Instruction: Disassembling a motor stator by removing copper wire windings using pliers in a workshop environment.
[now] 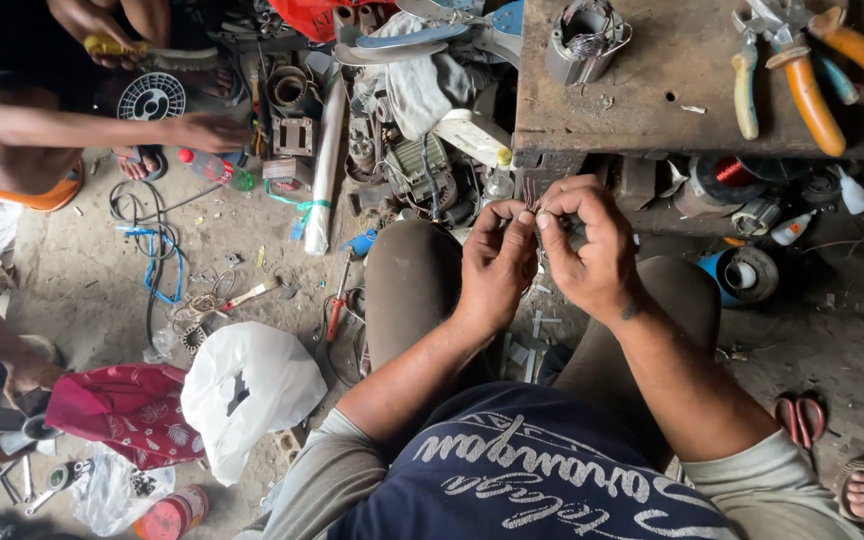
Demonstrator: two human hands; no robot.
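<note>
My left hand [495, 265] and my right hand [592, 250] are raised together over my knees, fingertips meeting. Between them they pinch a small bundle of thin copper-coloured wires [531, 193] that stick up from the fingers. I sit on the ground with my knees apart, in front of a dark wooden workbench [652, 90]. The wire ends are thin and partly hidden by my thumbs.
On the bench lie orange-handled pliers [812, 95], other hand tools and a motor stator [584, 40]. Motor parts, a white pipe [324, 165], bottles and cables litter the floor. Another person's arm [102, 128] reaches in at top left. A white plastic bag [244, 390] and red cloth [127, 410] lie at left.
</note>
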